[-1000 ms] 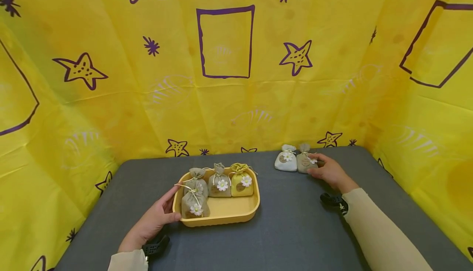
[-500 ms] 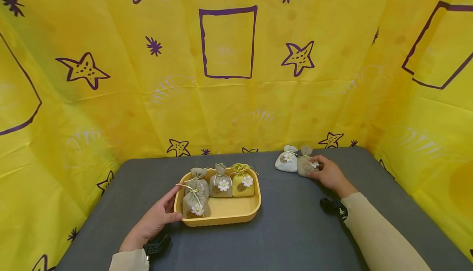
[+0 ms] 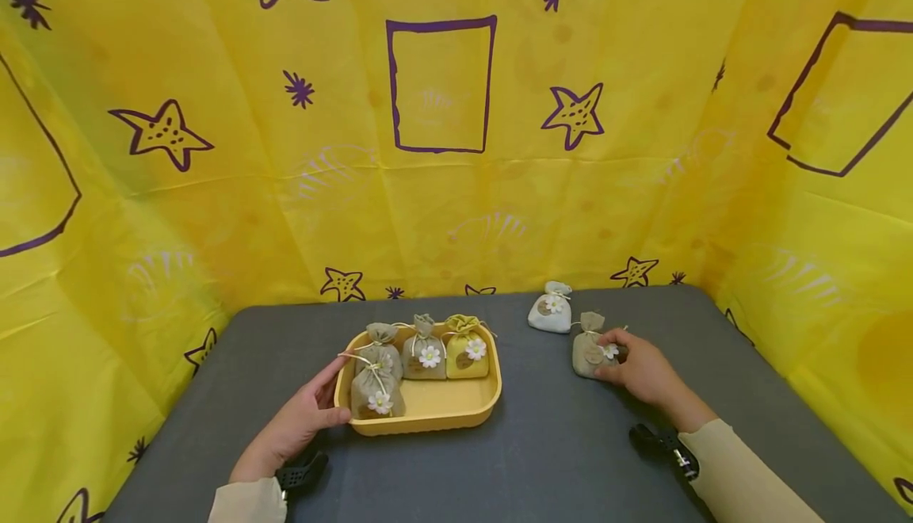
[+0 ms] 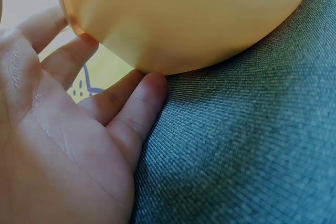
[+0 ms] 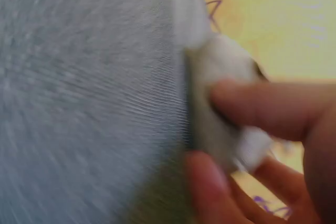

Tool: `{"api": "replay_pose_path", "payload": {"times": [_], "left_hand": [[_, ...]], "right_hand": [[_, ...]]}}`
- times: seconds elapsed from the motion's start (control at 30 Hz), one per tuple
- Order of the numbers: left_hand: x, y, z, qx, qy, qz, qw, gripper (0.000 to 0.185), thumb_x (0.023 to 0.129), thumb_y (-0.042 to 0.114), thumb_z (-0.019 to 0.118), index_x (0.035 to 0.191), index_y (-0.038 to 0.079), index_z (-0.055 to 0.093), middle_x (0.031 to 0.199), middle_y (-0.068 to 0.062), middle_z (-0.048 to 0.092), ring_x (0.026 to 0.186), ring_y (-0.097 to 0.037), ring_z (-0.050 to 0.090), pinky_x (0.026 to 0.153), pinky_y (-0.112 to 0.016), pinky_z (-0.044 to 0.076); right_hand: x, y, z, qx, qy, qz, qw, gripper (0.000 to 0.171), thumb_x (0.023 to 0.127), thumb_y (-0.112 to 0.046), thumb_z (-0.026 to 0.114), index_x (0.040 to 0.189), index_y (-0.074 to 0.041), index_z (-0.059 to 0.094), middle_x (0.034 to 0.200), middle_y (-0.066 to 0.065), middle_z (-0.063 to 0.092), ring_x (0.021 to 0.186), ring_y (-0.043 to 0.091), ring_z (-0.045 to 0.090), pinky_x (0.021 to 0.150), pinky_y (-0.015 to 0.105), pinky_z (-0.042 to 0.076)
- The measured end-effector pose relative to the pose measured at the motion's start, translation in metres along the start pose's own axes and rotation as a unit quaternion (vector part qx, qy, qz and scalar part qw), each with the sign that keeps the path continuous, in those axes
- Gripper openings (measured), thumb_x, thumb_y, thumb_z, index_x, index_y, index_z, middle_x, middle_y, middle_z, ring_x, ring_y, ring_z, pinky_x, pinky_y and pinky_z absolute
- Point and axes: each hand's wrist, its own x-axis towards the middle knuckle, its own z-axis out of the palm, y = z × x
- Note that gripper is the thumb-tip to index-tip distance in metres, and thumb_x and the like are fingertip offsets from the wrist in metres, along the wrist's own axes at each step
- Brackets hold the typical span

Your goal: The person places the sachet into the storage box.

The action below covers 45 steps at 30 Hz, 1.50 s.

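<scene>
Pinched between thumb and fingertips of the right hand (image 3: 642, 368): a small grey-beige cloth sachet with a white daisy and a round brown tag (image 3: 589, 349), standing on the dark grey fabric tabletop (image 3: 556, 444) at the hand's left side, its gathered neck pointing away from the person. Blurred in the right wrist view, yet plainly caught there between thumb (image 5: 207, 182) and a finger laid across its front (image 5: 262, 106), the pale pouch (image 5: 220, 72) bulging out beyond the fingertips. Just behind and to the left, apart from the held one, a white cloth sachet with a daisy (image 3: 550, 311) near the back edge of the table. Further left, well apart, the left hand (image 3: 296, 424), fingers straight and relaxed, resting against the left end wall of a shallow yellow plastic tray (image 3: 435, 412), thumb at its near corner; seen close in the left wrist view, fingertips (image 4: 149, 90) touching the tray's rounded underside (image 4: 189, 19). Inside the tray, four sachets: two grey-beige along the back, a yellow one (image 3: 467, 347) at the back right, another grey-beige (image 3: 376, 391) at the front left. Behind everything, a yellow backdrop with purple stars (image 3: 442, 190).
</scene>
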Motion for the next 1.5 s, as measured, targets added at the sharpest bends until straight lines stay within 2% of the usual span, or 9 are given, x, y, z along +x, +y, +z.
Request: {"api": "replay_pose_path", "payload": {"times": [0.13,0.23,0.33,0.4,0.53,0.77,1.07,1.3,1.5], "left_hand": [[0.000,-0.002,0.000,-0.003,-0.005,0.003,1.0000,0.092,0.094,0.015,0.072,0.160,0.004,0.009,0.165,-0.015,0.004,0.148,-0.031,0.008,0.100,-0.016,0.033],[0.000,-0.002,-0.001,-0.005,-0.002,-0.001,1.0000,0.091,0.094,0.015,0.072,0.160,0.005,0.009,0.165,-0.014,0.004,0.149,-0.031,0.007,0.100,-0.015,0.033],[0.000,-0.002,-0.001,-0.002,0.000,-0.004,1.0000,0.091,0.094,0.016,0.072,0.160,0.005,0.009,0.165,-0.014,0.003,0.149,-0.032,0.006,0.100,-0.016,0.033],[0.000,-0.002,-0.002,0.000,0.000,-0.004,1.0000,0.091,0.094,0.016,0.071,0.160,0.005,0.009,0.165,-0.014,0.003,0.149,-0.032,0.005,0.100,-0.016,0.032],[0.001,-0.002,-0.002,-0.002,-0.003,0.003,1.0000,0.091,0.094,0.015,0.072,0.160,0.004,0.009,0.165,-0.014,0.004,0.149,-0.031,0.007,0.100,-0.015,0.033],[0.000,-0.002,0.000,-0.007,-0.005,0.012,0.9999,0.091,0.094,0.014,0.072,0.159,0.003,0.009,0.165,-0.015,0.004,0.148,-0.031,0.008,0.101,-0.015,0.033],[0.000,-0.001,0.002,-0.001,0.001,0.000,1.0000,0.092,0.094,0.015,0.072,0.159,0.003,0.009,0.165,-0.016,0.004,0.148,-0.032,0.008,0.100,-0.015,0.033],[0.000,-0.002,0.000,0.000,-0.004,0.009,1.0000,0.092,0.094,0.014,0.072,0.159,0.002,0.009,0.164,-0.017,0.004,0.148,-0.032,0.008,0.100,-0.015,0.033],[0.000,-0.001,-0.001,-0.003,-0.001,0.003,1.0000,0.091,0.094,0.014,0.072,0.159,0.003,0.008,0.165,-0.015,0.003,0.148,-0.032,0.006,0.100,-0.015,0.033]], "right_hand": [[-0.008,-0.004,-0.005,0.042,-0.050,-0.024,0.998,0.054,0.082,-0.023,0.084,0.128,-0.014,0.058,0.128,0.014,0.057,0.109,0.035,0.057,0.083,0.045,0.050],[-0.008,-0.003,-0.009,0.113,-0.084,-0.009,0.990,0.066,0.087,-0.021,0.079,0.145,-0.013,0.049,0.143,0.021,0.046,0.117,0.041,0.054,0.083,0.045,0.054],[-0.005,0.000,-0.009,0.159,-0.103,0.006,0.982,0.068,0.092,-0.021,0.074,0.151,-0.011,0.043,0.146,0.024,0.040,0.110,0.038,0.057,0.075,0.042,0.057],[-0.002,0.001,-0.007,0.161,-0.108,0.001,0.981,0.064,0.094,-0.021,0.073,0.150,-0.010,0.045,0.139,0.025,0.044,0.098,0.033,0.060,0.071,0.040,0.057],[0.000,0.001,-0.002,0.146,-0.104,-0.014,0.984,0.057,0.092,-0.021,0.075,0.143,-0.008,0.054,0.126,0.020,0.050,0.086,0.027,0.057,0.065,0.040,0.056],[-0.005,-0.005,0.000,0.154,-0.082,-0.012,0.985,0.052,0.086,-0.018,0.081,0.134,-0.009,0.062,0.109,0.013,0.058,0.083,0.028,0.059,0.061,0.041,0.057],[-0.012,-0.014,0.002,0.143,-0.026,0.008,0.989,0.048,0.081,-0.018,0.085,0.125,-0.007,0.068,0.122,0.018,0.059,0.078,0.026,0.062,0.060,0.038,0.057],[-0.014,-0.040,-0.004,0.063,0.025,-0.043,0.997,0.043,0.082,-0.031,0.084,0.120,-0.015,0.072,0.122,0.007,0.065,0.104,0.029,0.058,0.083,0.044,0.049],[-0.015,-0.081,-0.001,0.081,0.034,-0.091,0.992,0.040,0.081,-0.026,0.085,0.118,-0.018,0.073,0.119,-0.001,0.066,0.105,0.025,0.059,0.088,0.049,0.048]]}}
